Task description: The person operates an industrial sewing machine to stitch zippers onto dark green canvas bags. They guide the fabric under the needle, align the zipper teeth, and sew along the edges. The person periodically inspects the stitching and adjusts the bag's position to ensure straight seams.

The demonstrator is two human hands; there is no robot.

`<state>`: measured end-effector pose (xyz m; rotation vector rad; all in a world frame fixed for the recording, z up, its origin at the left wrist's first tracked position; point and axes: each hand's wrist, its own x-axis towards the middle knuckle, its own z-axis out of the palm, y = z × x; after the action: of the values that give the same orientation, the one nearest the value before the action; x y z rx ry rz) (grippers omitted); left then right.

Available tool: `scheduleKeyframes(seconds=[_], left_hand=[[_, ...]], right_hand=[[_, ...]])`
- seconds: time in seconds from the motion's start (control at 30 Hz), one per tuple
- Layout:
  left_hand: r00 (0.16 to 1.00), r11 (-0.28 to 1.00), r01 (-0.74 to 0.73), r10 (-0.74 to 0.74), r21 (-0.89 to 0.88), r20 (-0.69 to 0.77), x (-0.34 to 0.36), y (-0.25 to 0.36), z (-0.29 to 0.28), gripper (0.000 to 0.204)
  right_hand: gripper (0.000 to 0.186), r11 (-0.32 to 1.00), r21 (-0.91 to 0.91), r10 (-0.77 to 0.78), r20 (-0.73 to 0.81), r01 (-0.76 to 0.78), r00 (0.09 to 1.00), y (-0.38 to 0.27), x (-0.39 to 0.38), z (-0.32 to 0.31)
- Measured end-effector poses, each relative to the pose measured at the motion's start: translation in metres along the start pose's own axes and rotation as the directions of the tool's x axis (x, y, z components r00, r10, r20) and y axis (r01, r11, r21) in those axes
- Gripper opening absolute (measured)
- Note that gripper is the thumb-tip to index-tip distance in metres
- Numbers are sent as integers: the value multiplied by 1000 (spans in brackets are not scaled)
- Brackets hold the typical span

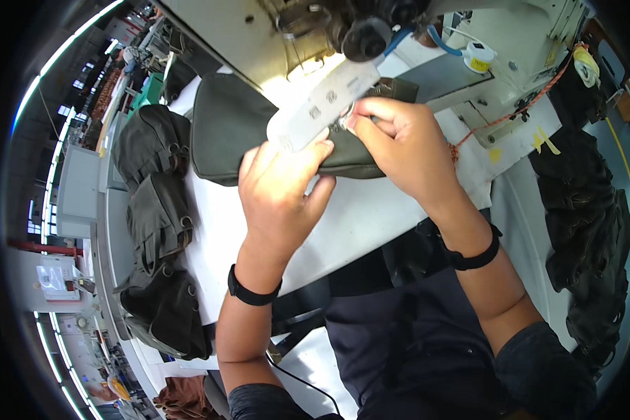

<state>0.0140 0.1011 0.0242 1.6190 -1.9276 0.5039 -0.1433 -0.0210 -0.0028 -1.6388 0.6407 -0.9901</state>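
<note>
A dark green bag lies on the white work table under the head of a sewing machine. Flat on its near edge rests my left hand, thumb spread away and fingers stretched forward, their tips partly behind a pale rounded machine panel. To the right of it, my right hand has thumb and forefinger pinched on a small shiny metal ring at the bag. The panel hides part of the bag's middle and the spot below the machine head.
Several dark green bags with metal rings line the table's left side. A red cord runs down at the right near a small white bottle. More dark bags hang or lie at the far right. Brown material sits lower left.
</note>
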Motion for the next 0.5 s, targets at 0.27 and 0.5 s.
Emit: scheduleKeyframes(seconds=[0.27,0.5], left_hand=[[1000,972,15,-19,233,15,-6,17,-4,44],[944,952,308,-305,-2,123,-24,76,5,71]], right_hand=[[17,996,48,72,21,-73,997,0,0,3],[22,996,-41,-82,14,82,997,2,-9,-7]])
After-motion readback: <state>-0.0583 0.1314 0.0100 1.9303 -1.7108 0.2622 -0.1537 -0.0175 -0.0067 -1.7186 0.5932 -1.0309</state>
